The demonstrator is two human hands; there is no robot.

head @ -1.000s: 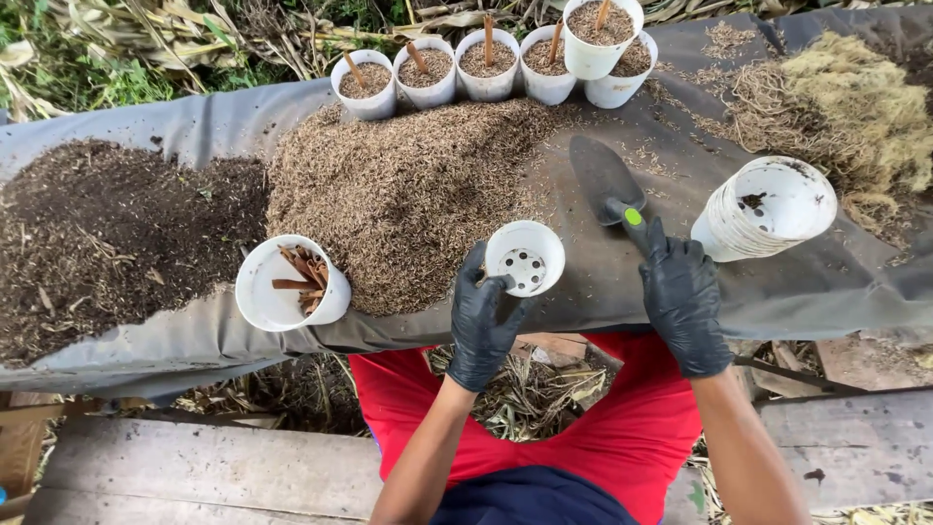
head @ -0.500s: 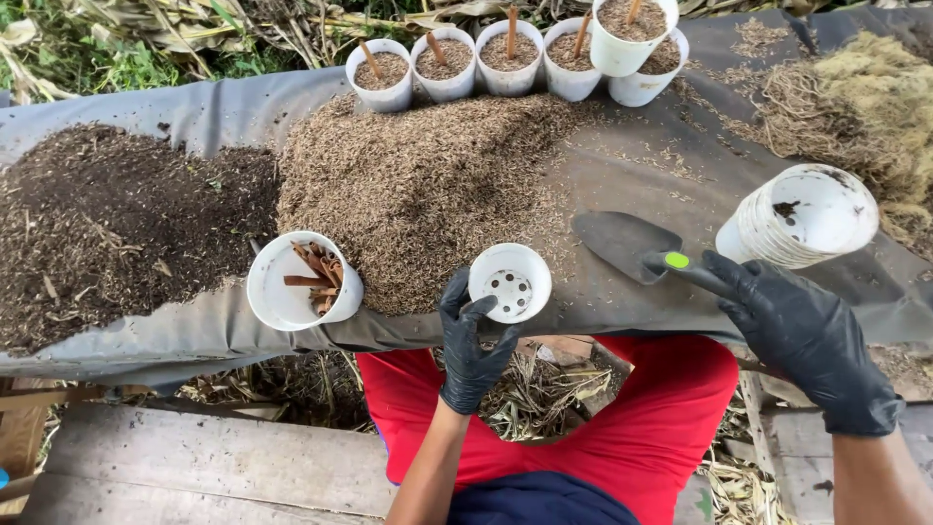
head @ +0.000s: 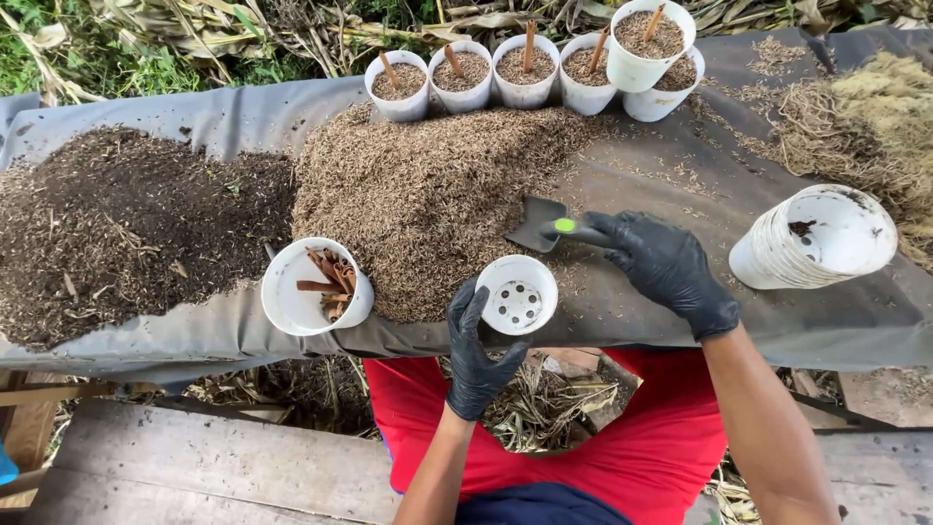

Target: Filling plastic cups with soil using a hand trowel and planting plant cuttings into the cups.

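Note:
Both my hands wear black gloves. My left hand holds a small empty white pot with holes in its bottom, at the near edge of the grey sheet. My right hand grips a dark trowel by its green-tipped handle; the blade rests against the right side of the brown husk pile, just above the pot.
A dark soil heap lies at the left. A white cup of brown sticks leans beside the husks. A stack of white pots lies at the right, near fibrous straw. Several filled pots with sticks line the far edge.
My right hand has swung left with the trowel, bringing the blade from the bare sheet to the husk pile's edge. My left hand still holds the pot in about the same spot.

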